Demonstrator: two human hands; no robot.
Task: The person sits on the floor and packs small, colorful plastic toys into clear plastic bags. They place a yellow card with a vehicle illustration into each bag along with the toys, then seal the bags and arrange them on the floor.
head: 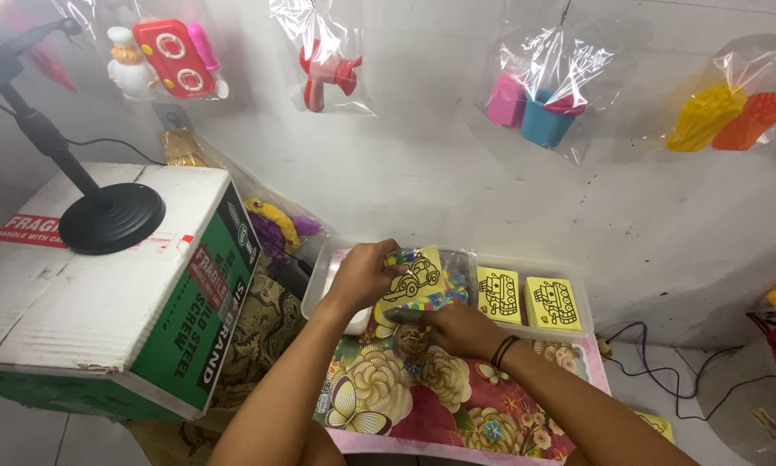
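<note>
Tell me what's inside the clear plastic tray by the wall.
The tray holds two yellow picture cards on its right. Its middle is covered by both hands and the card packet they hold, so what lies there is hidden.

Glossy clear plastic bag (pixel 431 285) crinkles over a matt yellow paper card (pixel 415 274); smooth translucent plastic tray (pixel 569 338) behind, shiny floral tablecloth (pixel 422 397) (oilcloth, seemingly), scuffed matt cardboard box (pixel 86 285).

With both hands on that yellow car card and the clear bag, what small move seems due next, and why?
Probably ease the yellow car card further into the clear bag. The left hand pinches the card's top edge, and the right hand grips the bag's lower end, where small colourful pieces show.
</note>
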